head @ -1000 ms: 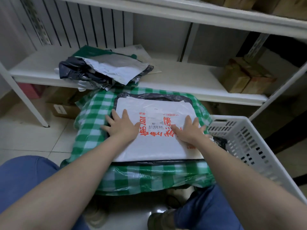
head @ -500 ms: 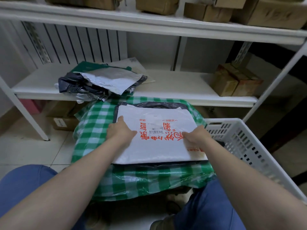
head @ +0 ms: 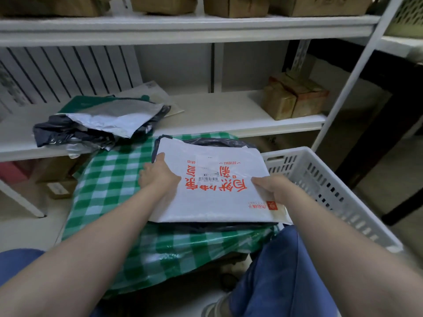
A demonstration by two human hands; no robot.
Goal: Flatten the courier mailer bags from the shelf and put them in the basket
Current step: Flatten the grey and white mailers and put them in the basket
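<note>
Left hand (head: 158, 177) and right hand (head: 272, 188) are gripping the flattened white mailer (head: 217, 202) by its edges, the basket (head: 332, 186) lying just right of them, while crumpled bags (head: 98, 126) are waiting on the shelf (head: 217, 110) beyond them.

Both forearms are bare behind the left hand (head: 158, 177) and the right hand (head: 272, 188). Blue trousers cover the legs: one knee (head: 281, 282) below the right hand, the other (head: 18, 261) below the left. Lower down, between them, shows a greyish shoe (head: 216, 307).
</note>
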